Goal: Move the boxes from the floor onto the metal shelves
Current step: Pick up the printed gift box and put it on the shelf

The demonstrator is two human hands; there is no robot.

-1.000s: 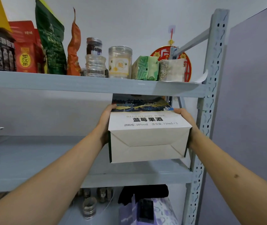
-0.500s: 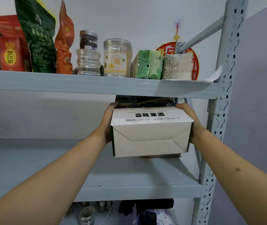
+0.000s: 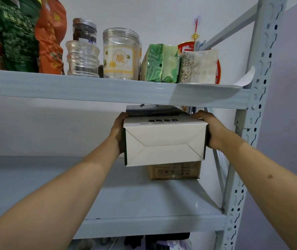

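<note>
Head view: both hands carry the white box (image 3: 164,141) inside the middle bay of the metal shelves (image 3: 144,201). Left hand (image 3: 118,131) is clamped on the box's left side, fingers wrapped over the top edge; right hand (image 3: 210,129) mirrors it on the right side, thumb up on the top corner. Both grip it, neither flat-palmed.

Change over the last second: the box has gone up and deeper. It was out in front of the shelf lip, top face with the print readable; now that face is foreshortened and its far end sits just under the upper shelf (image 3: 108,87). A brown carton (image 3: 174,170) now shows directly below the hands, already on the shelf deck, back right corner near the upright post (image 3: 252,123). It was hidden a second ago.

Read: this is a stack, not a side-by-side placement. The white box hangs above the carton; whether they touch yet I can't tell, since the near face hides the seam. It overhangs the carton to the left.

Implication: transport is done, only set-down and release remain. Risks: tight clearance to the upper shelf, and the leftward overhang may tip it on release. Probably shift it right before letting go.

Above the hands: jars (image 3: 120,55) and packets (image 3: 160,64), out of the way.
</note>
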